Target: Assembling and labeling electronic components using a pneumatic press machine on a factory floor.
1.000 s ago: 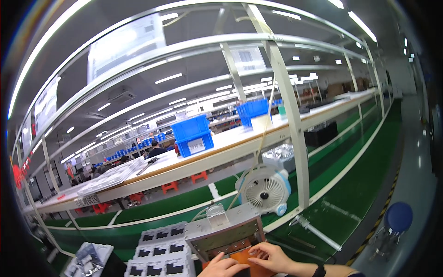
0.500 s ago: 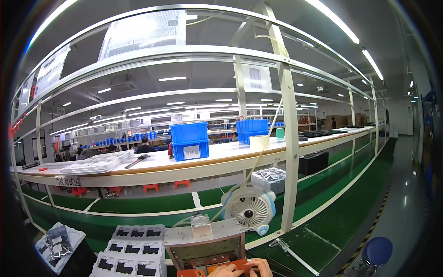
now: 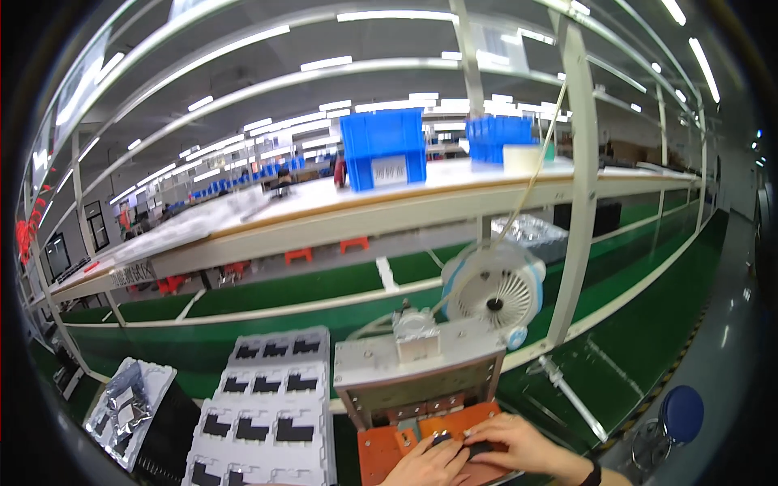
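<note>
My left hand (image 3: 431,463) and my right hand (image 3: 509,444) meet over the orange plate (image 3: 381,454) of a bench fixture, fingers bent and close together. Under the right fingertips sits a small black part (image 3: 480,448), pinched against the plate. The left fingers are curled at the part's left side, next to a small dark-blue bit; what they grip is mostly hidden. Behind the hands rises the fixture's metal head (image 3: 421,350), with a silver cylinder block (image 3: 416,334) on top. Left of it, a light grey tray (image 3: 267,405) holds several flat black pieces in its pockets.
A white and blue fan (image 3: 494,300) stands behind the fixture. A caliper (image 3: 574,401) lies on the green surface to the right, near a blue stool (image 3: 681,415). A tray with a silvery bag (image 3: 126,413) is far left. Blue bins (image 3: 382,150) stand on the shelf.
The view has tipped down and turned left, so the fixture and tray show more fully. Both hands remain at the orange plate, with more of the right forearm in sight.
</note>
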Demonstrator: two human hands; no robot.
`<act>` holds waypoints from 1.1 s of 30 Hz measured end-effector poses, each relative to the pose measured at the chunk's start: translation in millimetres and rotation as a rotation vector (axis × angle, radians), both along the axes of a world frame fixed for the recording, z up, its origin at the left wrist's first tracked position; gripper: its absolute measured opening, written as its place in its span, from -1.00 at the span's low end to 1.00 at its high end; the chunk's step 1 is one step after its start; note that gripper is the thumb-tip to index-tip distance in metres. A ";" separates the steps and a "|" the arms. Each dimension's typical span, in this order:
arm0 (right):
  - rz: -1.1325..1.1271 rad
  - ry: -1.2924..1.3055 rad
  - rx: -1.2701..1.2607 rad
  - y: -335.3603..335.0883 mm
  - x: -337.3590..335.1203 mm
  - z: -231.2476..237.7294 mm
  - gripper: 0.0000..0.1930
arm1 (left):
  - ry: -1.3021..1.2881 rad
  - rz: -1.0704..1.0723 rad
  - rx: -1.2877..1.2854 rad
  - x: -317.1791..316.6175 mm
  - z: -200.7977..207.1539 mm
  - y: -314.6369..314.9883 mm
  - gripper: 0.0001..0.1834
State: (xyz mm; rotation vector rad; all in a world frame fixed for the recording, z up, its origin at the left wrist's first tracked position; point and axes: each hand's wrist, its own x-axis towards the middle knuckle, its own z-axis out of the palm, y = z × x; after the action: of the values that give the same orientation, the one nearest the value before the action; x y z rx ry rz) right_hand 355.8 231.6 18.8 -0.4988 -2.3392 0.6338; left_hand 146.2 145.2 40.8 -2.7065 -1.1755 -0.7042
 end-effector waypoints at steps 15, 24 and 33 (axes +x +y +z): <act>0.090 -0.170 -0.211 29.3 -47.6 27.3 -0.75 | 0.135 0.101 -0.247 -36.9 -3.5 -12.3 -0.15; -0.093 -0.325 0.312 14.2 -59.9 15.7 -0.69 | 0.175 0.063 -0.210 -35.2 -7.3 -15.3 -0.20; -0.161 -0.292 0.384 21.1 -60.0 13.2 -0.70 | 0.265 0.094 -0.135 -33.9 1.8 -10.0 -0.24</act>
State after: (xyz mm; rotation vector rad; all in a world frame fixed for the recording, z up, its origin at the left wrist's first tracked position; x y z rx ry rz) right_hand 295.8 252.7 32.0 -0.6238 -2.5753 0.0292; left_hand 112.3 135.1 42.6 -2.7204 -1.3124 -0.2509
